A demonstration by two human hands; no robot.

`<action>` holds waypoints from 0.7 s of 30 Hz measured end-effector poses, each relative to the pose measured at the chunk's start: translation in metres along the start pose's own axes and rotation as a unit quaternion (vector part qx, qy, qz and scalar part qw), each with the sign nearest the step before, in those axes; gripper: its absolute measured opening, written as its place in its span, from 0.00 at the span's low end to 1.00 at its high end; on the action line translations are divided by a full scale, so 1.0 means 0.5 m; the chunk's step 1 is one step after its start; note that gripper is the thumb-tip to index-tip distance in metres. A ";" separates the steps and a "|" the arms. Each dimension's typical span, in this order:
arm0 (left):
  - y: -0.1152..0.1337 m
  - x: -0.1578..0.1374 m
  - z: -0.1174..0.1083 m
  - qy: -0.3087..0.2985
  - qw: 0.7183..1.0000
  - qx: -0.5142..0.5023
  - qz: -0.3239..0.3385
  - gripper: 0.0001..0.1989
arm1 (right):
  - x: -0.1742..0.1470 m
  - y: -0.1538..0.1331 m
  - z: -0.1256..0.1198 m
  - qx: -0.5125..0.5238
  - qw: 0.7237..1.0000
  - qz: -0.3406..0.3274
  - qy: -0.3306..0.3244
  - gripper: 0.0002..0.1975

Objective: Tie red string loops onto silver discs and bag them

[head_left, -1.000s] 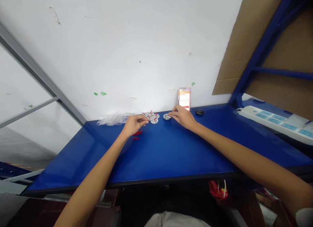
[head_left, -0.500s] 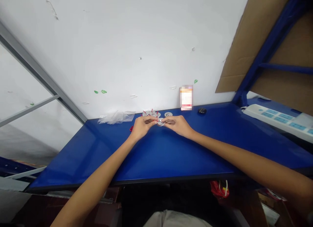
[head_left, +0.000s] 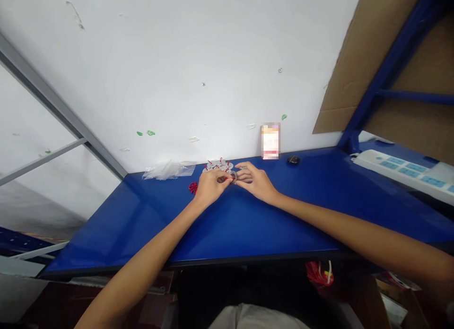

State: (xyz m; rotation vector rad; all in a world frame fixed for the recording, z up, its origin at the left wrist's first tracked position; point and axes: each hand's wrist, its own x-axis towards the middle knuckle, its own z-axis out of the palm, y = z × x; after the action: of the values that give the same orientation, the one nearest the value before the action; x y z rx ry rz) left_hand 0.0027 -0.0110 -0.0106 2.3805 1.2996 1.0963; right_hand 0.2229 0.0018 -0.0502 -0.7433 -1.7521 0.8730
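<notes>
My left hand [head_left: 212, 186] is closed in a pinch on a red cord [head_left: 229, 178] at a small, clear-looking round disc [head_left: 233, 177]. The disc is tilted, and part of it is hidden by the fingers. At its right side, the thumb and a bent finger of my right hand [head_left: 254, 181] meet the rim, while the index finger is raised away from it. Just behind my left hand lies a cluster of similar pale discs [head_left: 217, 164] with red loops. A bunch of red cords [head_left: 193, 187] sits left of that hand.
Clear plastic bags [head_left: 166, 169] lie along the wall on the blue table [head_left: 248, 229]. An upright card-like item [head_left: 270, 141], its face blurred, leans at the back. Right of it are a small black object [head_left: 293, 160] and a white power strip [head_left: 407, 170].
The disc has turned from facing me to a steeper tilt. My right index finger has lifted off and its fingers have spread. My left hand has shifted slightly right, uncovering more red cords.
</notes>
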 end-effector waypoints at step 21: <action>0.009 -0.003 -0.033 -0.078 0.982 0.129 0.109 0.12 | 0.007 -0.011 -0.009 -0.185 0.964 -0.189 -0.005 0.18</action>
State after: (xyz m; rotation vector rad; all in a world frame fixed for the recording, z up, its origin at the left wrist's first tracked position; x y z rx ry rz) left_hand -0.0063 -0.0173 0.0023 2.7927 1.2135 0.8110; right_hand 0.2257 0.0028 -0.0426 -0.6081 -2.0062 0.2947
